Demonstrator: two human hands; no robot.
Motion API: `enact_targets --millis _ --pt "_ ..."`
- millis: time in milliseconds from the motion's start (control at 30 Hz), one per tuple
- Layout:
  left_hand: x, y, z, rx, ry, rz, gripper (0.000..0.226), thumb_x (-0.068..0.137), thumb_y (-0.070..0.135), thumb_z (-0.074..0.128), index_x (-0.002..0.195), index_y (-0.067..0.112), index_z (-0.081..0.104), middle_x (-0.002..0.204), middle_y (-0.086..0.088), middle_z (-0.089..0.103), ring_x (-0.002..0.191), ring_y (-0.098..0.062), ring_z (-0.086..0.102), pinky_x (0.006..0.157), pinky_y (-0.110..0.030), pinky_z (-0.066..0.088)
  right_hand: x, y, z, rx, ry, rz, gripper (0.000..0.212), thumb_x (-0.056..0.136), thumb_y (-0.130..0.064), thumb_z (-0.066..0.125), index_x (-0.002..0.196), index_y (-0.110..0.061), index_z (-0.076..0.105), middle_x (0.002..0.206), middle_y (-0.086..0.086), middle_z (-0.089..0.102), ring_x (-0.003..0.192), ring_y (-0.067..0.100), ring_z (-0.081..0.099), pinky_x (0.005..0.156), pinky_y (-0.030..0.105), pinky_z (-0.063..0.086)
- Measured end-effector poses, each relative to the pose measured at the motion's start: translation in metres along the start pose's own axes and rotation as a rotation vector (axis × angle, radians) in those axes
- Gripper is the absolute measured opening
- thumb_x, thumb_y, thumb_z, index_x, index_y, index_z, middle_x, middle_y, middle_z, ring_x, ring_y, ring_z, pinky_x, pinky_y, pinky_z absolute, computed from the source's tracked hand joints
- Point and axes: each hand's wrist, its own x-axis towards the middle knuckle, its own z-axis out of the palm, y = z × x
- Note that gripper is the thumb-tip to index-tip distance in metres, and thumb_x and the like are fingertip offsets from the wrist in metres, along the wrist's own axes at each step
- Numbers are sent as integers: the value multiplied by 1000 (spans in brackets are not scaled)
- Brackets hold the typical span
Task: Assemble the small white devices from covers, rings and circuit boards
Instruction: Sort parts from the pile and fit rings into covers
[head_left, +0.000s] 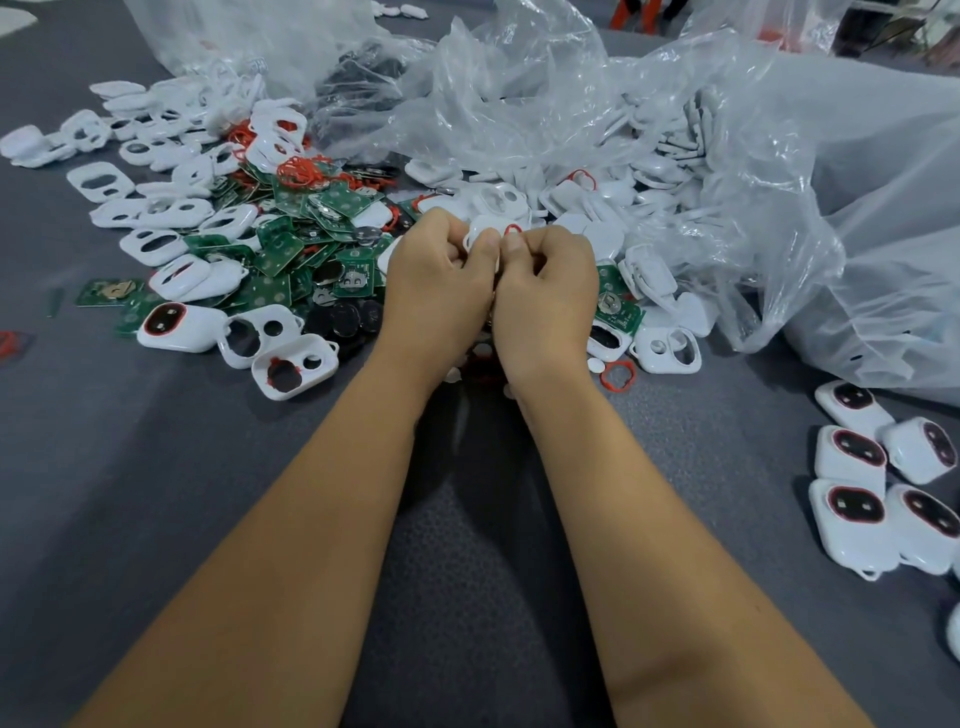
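White cover (480, 228) with a red ring (512, 228) at its top edge, held up between both my hands above the middle of the pile. My left hand (436, 275) grips the cover's left side, fingers curled, thumb pressed on its face. My right hand (545, 283) has its fingers curled in too, thumb tip at the ring; most of the cover is hidden behind my knuckles. Below and left: green circuit boards (291, 249) heaped with loose white covers (101, 179) and a tangle of red rings (298, 171). Right: crumpled clear plastic bags (779, 182) over more white parts. Near right, on the grey table (156, 467), a cluster of finished devices (852, 462).
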Motion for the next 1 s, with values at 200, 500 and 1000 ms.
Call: enact_targets --millis 200,500,1000 --pt "3 -5 -2 -102 46 -73 29 95 18 57 72 21 41 62 3 42 57 -11 41 54 -24 36 -2 0 -2 -90 -96 -134 17 96 -12 55 79 -15 53 98 6 48 71 -3 43 69 2 33" --pt "2 -6 -9 -530 -48 -203 8 94 1 59 100 -3 54 79 -10 70 76 -17 72 74 -27 60 3 3 -14 82 -73 -66 15 93 -10 58 103 -15 67 89 -8 64 74 -4 59 74 11 46" --pt "-3 -2 -7 -507 -113 -204 11 94 -6 54 88 3 53 79 -10 70 73 -16 71 77 -28 60 8 4 -17 134 -70 -60 15 93 -4 57 97 -11 69 78 -11 65 66 -12 58 65 4 43"
